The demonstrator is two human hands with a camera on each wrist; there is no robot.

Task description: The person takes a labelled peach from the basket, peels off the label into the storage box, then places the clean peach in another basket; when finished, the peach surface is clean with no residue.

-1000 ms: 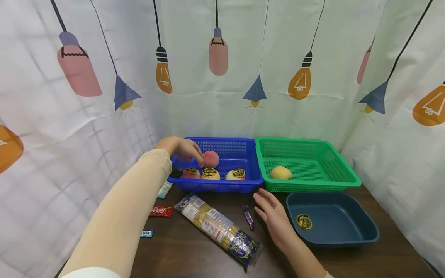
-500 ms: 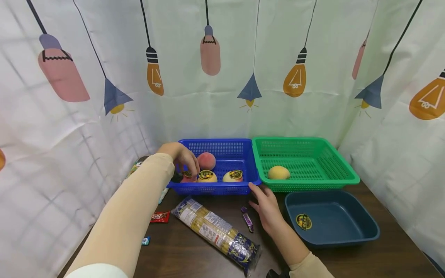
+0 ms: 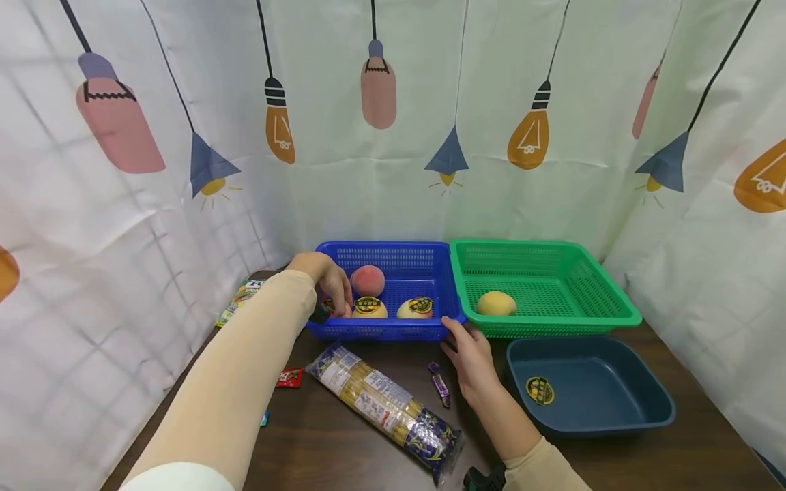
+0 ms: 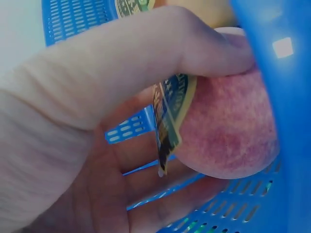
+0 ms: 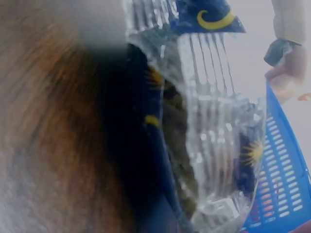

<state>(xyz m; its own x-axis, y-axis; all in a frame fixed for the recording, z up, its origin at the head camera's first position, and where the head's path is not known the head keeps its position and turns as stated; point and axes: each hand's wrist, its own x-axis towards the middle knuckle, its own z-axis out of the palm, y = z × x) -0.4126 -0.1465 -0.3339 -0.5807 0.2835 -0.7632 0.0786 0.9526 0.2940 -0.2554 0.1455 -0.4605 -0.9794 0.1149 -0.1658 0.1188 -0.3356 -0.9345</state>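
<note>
Blue plastic basket, far side, left of green basket; reddish stickered peach inside at near left corner, grasped between thumb and fingers of left hand; right hand unclenched, fingers extended against near right corner.

We grip a labelled red peach with our left hand, thumb across it, beside an edge of the blue basket.
</note>
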